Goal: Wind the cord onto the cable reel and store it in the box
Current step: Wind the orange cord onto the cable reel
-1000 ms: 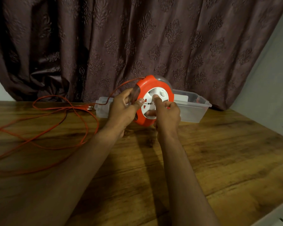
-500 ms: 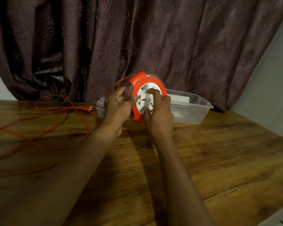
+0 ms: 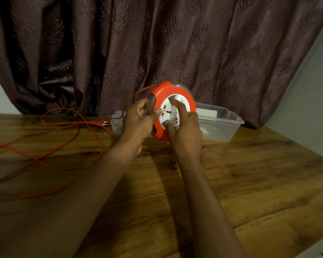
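Above the wooden table, we hold one orange cable reel upright, just in front of the one clear box. Our left hand grips its rim, fingers curled round the edge; our right hand presses curled fingers on the white hub. Compared with a second ago, the right fingers have shifted round the hub and the loose loops lie closer, so winding seems underway. One cord mostly trails across the table, its plug near the box.

A wooden table carries loose orange cord and a clear box.
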